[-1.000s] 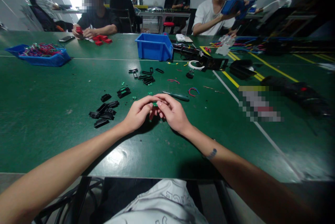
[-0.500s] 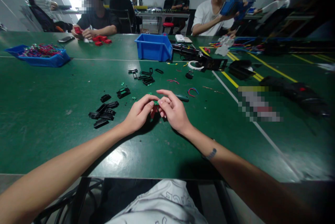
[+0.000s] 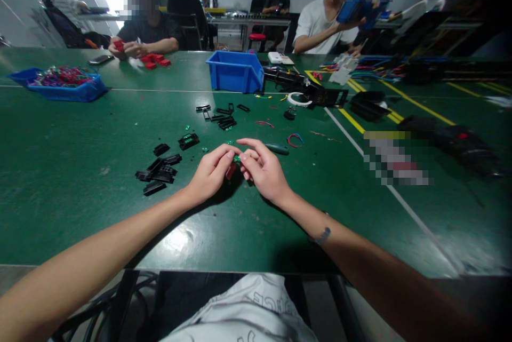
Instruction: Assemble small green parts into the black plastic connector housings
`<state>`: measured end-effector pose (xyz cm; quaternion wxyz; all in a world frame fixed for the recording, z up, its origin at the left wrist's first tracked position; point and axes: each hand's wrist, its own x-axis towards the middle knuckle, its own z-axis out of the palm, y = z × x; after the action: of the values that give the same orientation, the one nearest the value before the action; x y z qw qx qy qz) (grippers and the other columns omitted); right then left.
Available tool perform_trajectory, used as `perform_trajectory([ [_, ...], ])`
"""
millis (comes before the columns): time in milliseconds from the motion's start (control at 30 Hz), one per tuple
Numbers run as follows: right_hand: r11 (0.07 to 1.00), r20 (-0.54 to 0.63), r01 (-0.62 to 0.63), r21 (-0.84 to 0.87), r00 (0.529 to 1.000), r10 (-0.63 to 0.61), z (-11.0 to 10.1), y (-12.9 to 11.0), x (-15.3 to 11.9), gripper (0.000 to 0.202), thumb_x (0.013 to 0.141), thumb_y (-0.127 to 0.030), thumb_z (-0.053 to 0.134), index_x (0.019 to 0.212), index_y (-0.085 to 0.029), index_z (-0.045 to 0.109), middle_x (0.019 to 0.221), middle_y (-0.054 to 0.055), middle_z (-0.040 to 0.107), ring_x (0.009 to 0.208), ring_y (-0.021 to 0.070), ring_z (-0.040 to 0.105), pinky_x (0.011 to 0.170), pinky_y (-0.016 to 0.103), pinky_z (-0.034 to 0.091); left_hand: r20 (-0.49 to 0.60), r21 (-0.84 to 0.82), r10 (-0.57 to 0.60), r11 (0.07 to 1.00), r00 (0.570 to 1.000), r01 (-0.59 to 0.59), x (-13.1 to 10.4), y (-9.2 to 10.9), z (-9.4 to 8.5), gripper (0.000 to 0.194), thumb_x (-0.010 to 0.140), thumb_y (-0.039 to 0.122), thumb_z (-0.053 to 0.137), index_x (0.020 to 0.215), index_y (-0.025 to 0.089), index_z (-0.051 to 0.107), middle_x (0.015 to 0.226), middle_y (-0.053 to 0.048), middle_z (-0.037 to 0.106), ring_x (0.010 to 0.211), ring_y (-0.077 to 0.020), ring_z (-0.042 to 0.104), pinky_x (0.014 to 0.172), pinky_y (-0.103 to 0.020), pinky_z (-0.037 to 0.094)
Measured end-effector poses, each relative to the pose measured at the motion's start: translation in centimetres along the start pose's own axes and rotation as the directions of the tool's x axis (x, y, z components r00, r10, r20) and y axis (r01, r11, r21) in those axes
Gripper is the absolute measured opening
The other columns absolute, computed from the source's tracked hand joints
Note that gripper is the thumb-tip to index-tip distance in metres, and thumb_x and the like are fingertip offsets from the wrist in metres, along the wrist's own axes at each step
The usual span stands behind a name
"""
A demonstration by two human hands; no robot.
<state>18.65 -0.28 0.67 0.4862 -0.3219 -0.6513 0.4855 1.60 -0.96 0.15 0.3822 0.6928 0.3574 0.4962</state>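
Observation:
A small green piece is pinched between my two hands, mostly covered by the fingers. My left hand closes on it from the left with thumb and index finger. From the other side my right hand grips it too, its index finger stretched over the top. Left of my hands lies a pile of black plastic housings. One black housing with green inside lies just behind that pile. Beyond my fingers are black rectangular frames and a few loose green bits. A dark green handle lies behind my right hand.
A blue bin stands at the back. A blue tray of coloured wires sits far left. Short wire pieces and black equipment lie to the right. Two people sit across the green table, one handling red parts.
My fingers have shifted slightly around the small green piece, and both hands have moved a touch to the left. The things on the table lie as before.

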Motion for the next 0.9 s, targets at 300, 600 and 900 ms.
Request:
perform_trajectory([
  [300,1.000,0.007,-0.003,0.005,1.000,0.003,0.00,-0.07,0.05,0.032,0.097,-0.036,0.059,0.125,-0.019,0.057,0.071,-0.005,0.052,0.053,0.0091,0.050,0.050,0.023,0.041,-0.009,0.054,0.024,0.998,1.000,-0.024,0.02,0.16,0.00,0.033,0.104,0.041,0.044,0.105,0.016,0.066,0.069,0.000,0.059,0.060,-0.0124,0.053,0.061,-0.027,0.041],
  [600,1.000,0.010,-0.017,-0.003,1.000,0.017,-0.04,0.06,0.04,0.032,0.096,-0.037,0.060,0.124,-0.020,0.058,0.072,-0.004,0.053,0.054,0.0095,0.051,0.050,0.023,0.042,-0.013,0.064,0.025,0.998,1.000,-0.025,0.00,0.38,-0.09,0.033,0.104,0.040,0.045,0.103,0.016,0.067,0.070,-0.001,0.060,0.060,-0.0126,0.055,0.063,-0.027,0.043],
  [900,1.000,0.018,-0.026,0.008,1.000,0.026,0.03,0.15,0.13,0.033,0.096,-0.036,0.060,0.124,-0.019,0.057,0.072,-0.005,0.052,0.054,0.0100,0.051,0.051,0.024,0.041,-0.026,0.035,0.003,0.999,1.000,-0.002,0.07,0.10,-0.15,0.031,0.103,0.040,0.047,0.104,0.017,0.067,0.070,-0.001,0.060,0.061,-0.0131,0.055,0.062,-0.027,0.043],
])
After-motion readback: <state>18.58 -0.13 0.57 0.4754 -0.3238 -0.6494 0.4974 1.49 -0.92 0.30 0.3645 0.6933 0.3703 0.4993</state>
